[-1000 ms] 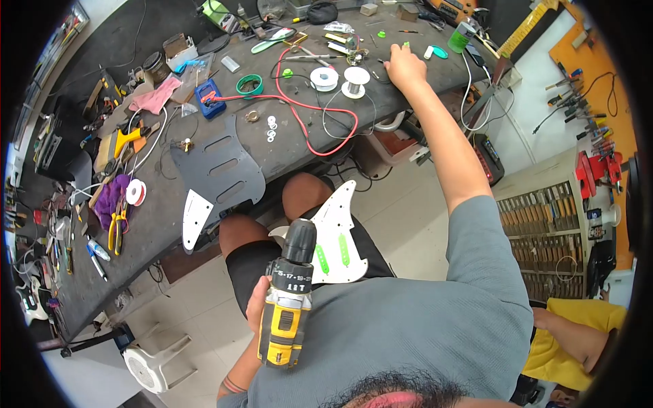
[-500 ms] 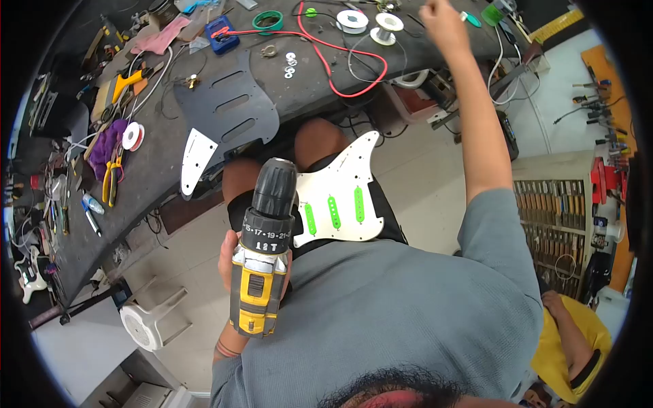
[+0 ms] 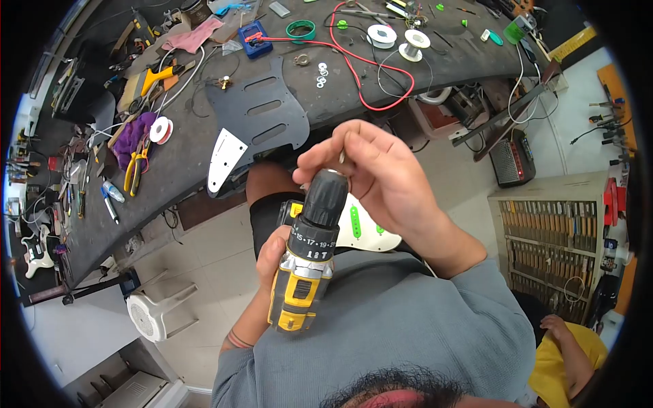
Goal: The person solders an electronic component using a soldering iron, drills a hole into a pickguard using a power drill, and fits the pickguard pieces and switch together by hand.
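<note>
My left hand point(image 3: 271, 260) is wrapped around the handle of a yellow and black cordless drill point(image 3: 303, 289), whose chuck point(image 3: 325, 194) points away from me. At the chuck's mouth, my right hand point(image 3: 388, 170) pinches a small, pale bit point(image 3: 341, 156) between thumb and fingers. How far the bit sits in the chuck I cannot make out. On my lap lies a white pickguard point(image 3: 371, 234) with green pickup covers point(image 3: 355, 222), partly hidden by my right hand and the drill.
On the dark workbench point(image 3: 238, 58) lie a black pickguard point(image 3: 262, 109), a white plate point(image 3: 226, 160), solder spools point(image 3: 381, 37), a red cable point(image 3: 350, 64), pliers point(image 3: 137, 170) and green tape point(image 3: 300, 30). A white stool point(image 3: 146, 316) stands left. Another person in yellow point(image 3: 571, 360) is at lower right.
My right hand has come back from the far side of the bench to the drill's chuck, now holding a small bit. The drill has shifted right in view, still in my left hand.
</note>
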Available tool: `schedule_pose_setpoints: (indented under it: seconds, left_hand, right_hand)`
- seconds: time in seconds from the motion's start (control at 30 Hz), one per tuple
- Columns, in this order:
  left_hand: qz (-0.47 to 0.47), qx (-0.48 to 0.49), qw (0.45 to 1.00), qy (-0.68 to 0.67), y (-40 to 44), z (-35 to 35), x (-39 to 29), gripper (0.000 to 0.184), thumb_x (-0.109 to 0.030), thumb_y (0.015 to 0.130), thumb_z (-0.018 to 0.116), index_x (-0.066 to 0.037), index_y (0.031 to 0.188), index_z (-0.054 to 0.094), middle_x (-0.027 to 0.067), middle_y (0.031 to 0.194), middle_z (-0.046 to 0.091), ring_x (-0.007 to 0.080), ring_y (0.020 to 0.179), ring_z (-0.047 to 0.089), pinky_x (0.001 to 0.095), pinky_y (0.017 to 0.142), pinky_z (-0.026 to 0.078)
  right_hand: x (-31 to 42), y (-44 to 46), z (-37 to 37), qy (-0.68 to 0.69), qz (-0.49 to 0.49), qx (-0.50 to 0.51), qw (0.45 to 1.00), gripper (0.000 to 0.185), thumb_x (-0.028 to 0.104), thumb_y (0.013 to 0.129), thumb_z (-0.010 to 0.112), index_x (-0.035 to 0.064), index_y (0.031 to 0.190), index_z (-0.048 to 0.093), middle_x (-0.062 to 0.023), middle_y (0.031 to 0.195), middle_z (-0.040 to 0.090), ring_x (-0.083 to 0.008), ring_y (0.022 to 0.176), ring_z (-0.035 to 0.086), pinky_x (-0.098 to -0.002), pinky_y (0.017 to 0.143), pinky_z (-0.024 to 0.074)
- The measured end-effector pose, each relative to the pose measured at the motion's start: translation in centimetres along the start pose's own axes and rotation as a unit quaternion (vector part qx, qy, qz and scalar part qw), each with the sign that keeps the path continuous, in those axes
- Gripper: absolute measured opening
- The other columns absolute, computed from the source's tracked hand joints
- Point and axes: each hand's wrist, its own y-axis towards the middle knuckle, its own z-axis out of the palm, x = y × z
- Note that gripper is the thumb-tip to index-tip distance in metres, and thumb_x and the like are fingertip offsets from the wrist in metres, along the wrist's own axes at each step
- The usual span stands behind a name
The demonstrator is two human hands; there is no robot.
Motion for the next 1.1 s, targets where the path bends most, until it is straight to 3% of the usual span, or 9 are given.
schedule_pose_setpoints:
  seconds: [0.17,0.23,0.37,0.5,0.6,0.63,0.73,0.87,1.1]
  left_hand:
    - [0.064,0.006,0.998,0.012,-0.4,-0.3,0.5,0.052,-0.043,0.103,0.064,-0.005,0.137,0.056,0.0086,0.117,0.07,0.0194,0.103,0.07,0.036,0.085,0.062]
    - [0.065,-0.023,0.995,0.076,-0.5,-0.2,0.5,0.055,-0.053,0.108,0.051,-0.004,0.132,0.06,0.0095,0.11,0.072,0.0194,0.098,0.071,0.0369,0.078,0.064]
    - [-0.056,-0.054,0.994,0.071,-1.3,-1.2,0.0,0.065,-0.058,0.11,0.043,0.002,0.13,0.058,0.0173,0.101,0.073,0.0248,0.088,0.075,0.04,0.074,0.066]
    - [0.032,-0.097,0.954,0.282,-2.5,-3.3,3.2,0.063,-0.052,0.113,0.041,0.007,0.123,0.06,0.0237,0.091,0.073,0.03,0.078,0.076,0.042,0.072,0.065]
    - [0.175,-0.052,0.881,0.436,-0.6,-1.2,0.9,0.04,-0.031,0.11,0.047,0.003,0.125,0.061,0.0227,0.097,0.076,0.0315,0.08,0.075,0.0418,0.073,0.062]
    - [0.268,-0.012,0.83,0.489,0.3,-1.3,0.6,0.036,-0.02,0.106,0.058,0.0,0.135,0.056,0.0237,0.101,0.076,0.0329,0.08,0.076,0.0429,0.07,0.061]
    - [0.349,0.046,0.748,0.563,0.8,-1.3,-0.2,0.052,-0.007,0.099,0.07,-0.007,0.146,0.05,0.0247,0.105,0.075,0.0355,0.078,0.074,0.0441,0.064,0.059]
    - [0.36,0.035,0.755,0.547,0.7,-1.3,0.5,0.045,-0.008,0.098,0.07,-0.015,0.14,0.055,0.0209,0.099,0.073,0.0338,0.074,0.07,0.0437,0.062,0.056]
    - [0.355,0.019,0.756,0.549,0.9,-0.5,0.1,0.026,-0.01,0.099,0.069,-0.013,0.124,0.062,0.0178,0.095,0.071,0.0324,0.073,0.069,0.0439,0.061,0.055]
  right_hand:
    - [-0.5,-0.6,1.6,-0.018,0.017,-0.016,1.0,0.025,0.025,0.116,0.055,0.0018,0.121,0.062,-0.0214,0.125,0.076,-0.0308,0.118,0.076,-0.0417,0.101,0.0619]
    - [-1.0,-0.8,1.7,-0.031,0.026,-0.017,0.999,0.024,0.025,0.116,0.055,0.0022,0.121,0.062,-0.0212,0.126,0.076,-0.0306,0.118,0.075,-0.0416,0.102,0.0617]
    - [-1.4,-1.2,2.5,-0.029,0.035,-0.041,0.998,0.023,0.023,0.118,0.046,0.0031,0.119,0.057,-0.025,0.127,0.073,-0.0354,0.122,0.073,-0.0465,0.107,0.0593]
    - [-2.4,-1.7,3.5,0.018,0.023,-0.082,0.996,0.026,0.025,0.12,0.035,0.0054,0.118,0.051,-0.0246,0.123,0.072,-0.0368,0.12,0.073,-0.0482,0.108,0.0583]
    - [-3.1,-1.9,3.6,0.009,0.015,-0.104,0.994,0.027,0.028,0.121,0.031,0.0069,0.117,0.049,-0.0211,0.113,0.07,-0.0349,0.113,0.074,-0.0469,0.103,0.0603]
    - [-3.4,-1.9,3.7,0.003,0.006,-0.109,0.994,0.027,0.028,0.121,0.031,0.0071,0.117,0.048,-0.0204,0.111,0.07,-0.0341,0.111,0.074,-0.0463,0.101,0.0607]
    - [-4.0,-2.1,3.6,-0.019,-0.014,-0.115,0.993,0.027,0.028,0.121,0.03,0.0073,0.116,0.047,-0.0188,0.105,0.068,-0.0318,0.105,0.075,-0.0446,0.096,0.0618]
    - [-4.2,-2.5,3.3,-0.04,-0.016,-0.113,0.993,0.026,0.027,0.121,0.03,0.0067,0.116,0.047,-0.0183,0.103,0.067,-0.0297,0.099,0.074,-0.0433,0.093,0.0618]
    - [-4.3,-2.6,2.8,-0.081,-0.026,-0.103,0.991,0.025,0.028,0.121,0.032,0.0072,0.116,0.046,-0.0165,0.1,0.065,-0.026,0.092,0.07,-0.0464,0.096,0.0611]
